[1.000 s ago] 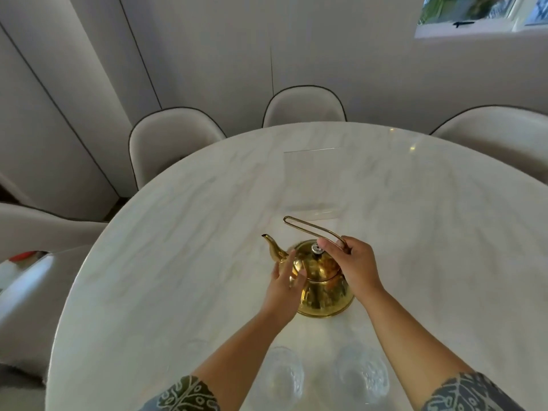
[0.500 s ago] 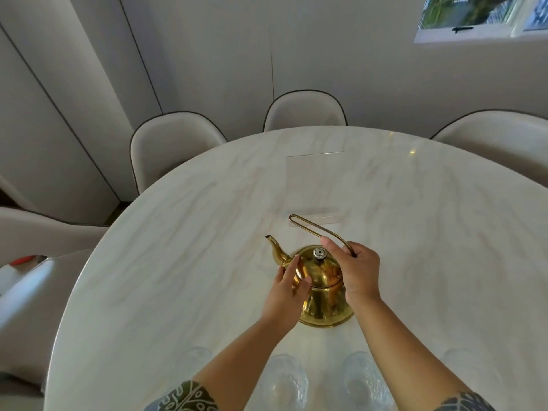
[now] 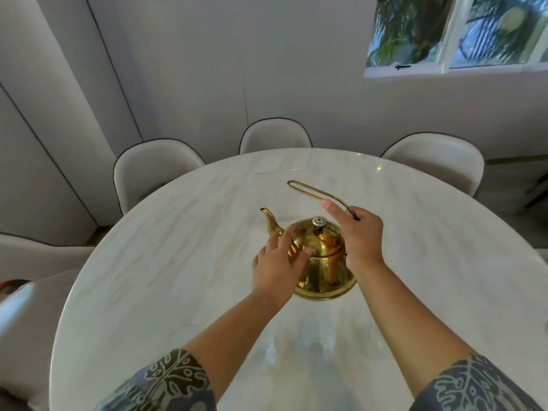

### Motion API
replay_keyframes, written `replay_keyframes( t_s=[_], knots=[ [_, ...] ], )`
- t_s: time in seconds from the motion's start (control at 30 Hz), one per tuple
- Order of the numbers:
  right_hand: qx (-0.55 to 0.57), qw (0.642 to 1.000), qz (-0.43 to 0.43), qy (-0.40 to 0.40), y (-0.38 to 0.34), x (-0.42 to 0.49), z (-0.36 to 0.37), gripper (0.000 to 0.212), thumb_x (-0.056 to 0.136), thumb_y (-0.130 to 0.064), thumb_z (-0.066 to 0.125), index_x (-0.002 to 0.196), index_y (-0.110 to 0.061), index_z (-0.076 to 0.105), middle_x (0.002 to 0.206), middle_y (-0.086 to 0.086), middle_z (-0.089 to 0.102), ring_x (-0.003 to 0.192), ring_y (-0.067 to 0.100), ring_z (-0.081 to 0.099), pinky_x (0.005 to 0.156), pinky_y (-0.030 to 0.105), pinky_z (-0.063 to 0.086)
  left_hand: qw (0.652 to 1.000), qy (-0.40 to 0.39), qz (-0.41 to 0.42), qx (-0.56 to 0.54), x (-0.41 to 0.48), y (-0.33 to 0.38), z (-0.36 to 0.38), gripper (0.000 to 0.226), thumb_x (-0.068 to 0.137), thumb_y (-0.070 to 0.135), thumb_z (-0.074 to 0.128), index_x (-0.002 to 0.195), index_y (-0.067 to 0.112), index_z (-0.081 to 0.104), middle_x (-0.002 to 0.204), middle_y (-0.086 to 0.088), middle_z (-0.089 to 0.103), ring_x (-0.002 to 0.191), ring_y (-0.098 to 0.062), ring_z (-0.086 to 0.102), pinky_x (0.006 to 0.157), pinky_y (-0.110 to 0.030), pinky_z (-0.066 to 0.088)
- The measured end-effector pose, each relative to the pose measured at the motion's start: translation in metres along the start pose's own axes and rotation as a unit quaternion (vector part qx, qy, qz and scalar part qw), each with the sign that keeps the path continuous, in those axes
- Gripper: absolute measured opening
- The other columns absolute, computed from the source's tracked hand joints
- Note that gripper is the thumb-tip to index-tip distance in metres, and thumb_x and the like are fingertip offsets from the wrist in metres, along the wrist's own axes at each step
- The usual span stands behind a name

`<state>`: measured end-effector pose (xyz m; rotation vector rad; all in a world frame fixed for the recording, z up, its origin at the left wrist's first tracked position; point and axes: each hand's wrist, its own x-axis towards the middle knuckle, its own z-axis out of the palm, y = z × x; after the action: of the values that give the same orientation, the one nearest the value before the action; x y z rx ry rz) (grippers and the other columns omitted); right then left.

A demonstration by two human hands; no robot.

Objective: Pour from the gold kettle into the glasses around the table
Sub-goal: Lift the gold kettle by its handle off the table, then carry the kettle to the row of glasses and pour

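The right hand (image 3: 360, 235) grips the gold kettle's (image 3: 321, 262) wire handle (image 3: 314, 191); the left hand (image 3: 277, 264) rests loose-fingered on its body. Judged pre-pour: next, lift and carry toward the blurred near glasses (image 3: 299, 341)

This looks like a dining room in a home. A big round bench (image 3: 178, 262) with a white marble top fills the middle of the room. Soft cream chairs with dark edges stand around it: one at the far left (image 3: 154, 170), one in the middle (image 3: 275, 137) and one at the far right (image 3: 436, 161). The walls (image 3: 207, 69) are plain and pale, with tall panels on the left. A window (image 3: 456, 34) sits high on the right (green leaves show outside it). A shiny gold kettle (image 3: 321, 259) stands on the bench.
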<state>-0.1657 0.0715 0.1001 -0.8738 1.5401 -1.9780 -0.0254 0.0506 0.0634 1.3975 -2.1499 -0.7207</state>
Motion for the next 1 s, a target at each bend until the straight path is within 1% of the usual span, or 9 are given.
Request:
replay_keyframes(
  t_s=[0.1, 0.2, 0.33, 0.5, 0.6, 0.7, 0.8, 0.9, 1.0],
  knots=[
    [-0.015, 1.0, -0.015, 0.021, -0.028, -0.016, -0.034, 0.053, 0.069, -0.034, 0.082, 0.051, -0.01, 0.039, 0.041, -0.007, 0.031, 0.041, 0.009, 0.029, 0.042, 0.015, 0.035, 0.997, -0.002, 0.051, -0.054, -0.028, 0.033, 0.004, 0.056, 0.094, 0.052, 0.042, 0.145, 0.046, 0.02, 0.158, 0.004, 0.023, 0.14, -0.021, 0.034, 0.11, -0.042, 0.037],
    [-0.026, 0.999, -0.019, 0.044, -0.047, -0.034, -0.071, 0.053, 0.069, -0.036, 0.082, 0.049, -0.011, 0.04, 0.041, -0.007, 0.033, 0.042, 0.01, 0.03, 0.045, 0.019, 0.038, 0.992, -0.028, 0.098, -0.077, -0.056, 0.06, 0.018, 0.052, 0.097, 0.046, 0.04, 0.145, 0.046, 0.021, 0.16, 0.008, 0.015, 0.143, -0.017, 0.028, 0.11, -0.034, 0.033],
    [-0.023, 0.996, -0.018, 0.083, -0.065, -0.057, -0.122, 0.057, 0.067, -0.034, 0.084, 0.041, -0.018, 0.036, 0.037, -0.01, 0.03, 0.041, 0.011, 0.028, 0.048, 0.026, 0.035, 0.982, -0.053, 0.156, -0.092, -0.09, 0.09, 0.043, 0.049, 0.099, 0.042, 0.036, 0.147, 0.041, 0.024, 0.159, 0.012, 0.017, 0.145, -0.013, 0.025, 0.112, -0.032, 0.031],
    [-0.046, 0.992, -0.024, 0.119, -0.073, -0.077, -0.176, 0.057, 0.064, -0.034, 0.085, 0.045, -0.012, 0.037, 0.039, -0.006, 0.029, 0.042, 0.012, 0.027, 0.046, 0.025, 0.034, 0.972, -0.105, 0.192, -0.082, -0.12, 0.114, 0.077, 0.048, 0.099, 0.045, 0.031, 0.146, 0.044, 0.02, 0.16, 0.01, 0.014, 0.146, -0.015, 0.02, 0.113, -0.035, 0.033],
    [-0.078, 0.989, -0.031, 0.125, -0.072, -0.085, -0.204, 0.053, 0.064, -0.034, 0.086, 0.047, -0.008, 0.043, 0.04, -0.006, 0.032, 0.044, 0.012, 0.03, 0.048, 0.026, 0.036, 0.963, -0.152, 0.207, -0.085, -0.135, 0.124, 0.094, 0.05, 0.099, 0.045, 0.032, 0.146, 0.045, 0.017, 0.161, 0.008, 0.009, 0.147, -0.017, 0.018, 0.114, -0.034, 0.031],
    [-0.094, 0.988, -0.032, 0.121, -0.069, -0.091, -0.224, 0.037, 0.063, -0.034, 0.086, 0.055, -0.007, 0.061, 0.051, -0.003, 0.052, 0.053, 0.012, 0.045, 0.057, 0.026, 0.044, 0.949, -0.209, 0.219, -0.092, -0.148, 0.128, 0.108, 0.054, 0.098, 0.045, 0.035, 0.147, 0.046, 0.013, 0.161, 0.008, 0.003, 0.147, -0.017, 0.017, 0.114, -0.033, 0.028],
    [-0.111, 0.987, -0.023, 0.116, -0.064, -0.095, -0.237, 0.023, 0.062, -0.033, 0.086, 0.071, -0.016, 0.073, 0.072, -0.003, 0.07, 0.07, 0.009, 0.062, 0.069, 0.024, 0.05, 0.935, -0.258, 0.224, -0.092, -0.154, 0.127, 0.12, 0.057, 0.097, 0.047, 0.039, 0.146, 0.049, 0.009, 0.161, 0.009, -0.001, 0.147, -0.017, 0.018, 0.113, -0.03, 0.027],
    [-0.135, 0.984, -0.02, 0.113, -0.054, -0.095, -0.246, 0.028, 0.063, -0.034, 0.085, 0.085, -0.021, 0.076, 0.086, -0.007, 0.074, 0.085, 0.008, 0.067, 0.076, 0.023, 0.052, 0.928, -0.292, 0.217, -0.078, -0.153, 0.123, 0.132, 0.059, 0.096, 0.05, 0.04, 0.146, 0.051, 0.007, 0.161, 0.01, -0.004, 0.145, -0.02, 0.023, 0.115, -0.036, 0.03],
    [-0.158, 0.982, -0.013, 0.102, -0.047, -0.095, -0.249, 0.024, 0.066, -0.033, 0.084, 0.086, -0.023, 0.075, 0.088, -0.01, 0.073, 0.086, 0.005, 0.066, 0.075, 0.02, 0.05, 0.926, -0.308, 0.208, -0.069, -0.152, 0.12, 0.141, 0.06, 0.095, 0.05, 0.039, 0.146, 0.05, 0.006, 0.161, 0.01, -0.004, 0.145, -0.021, 0.026, 0.115, -0.039, 0.03]
  ],
)
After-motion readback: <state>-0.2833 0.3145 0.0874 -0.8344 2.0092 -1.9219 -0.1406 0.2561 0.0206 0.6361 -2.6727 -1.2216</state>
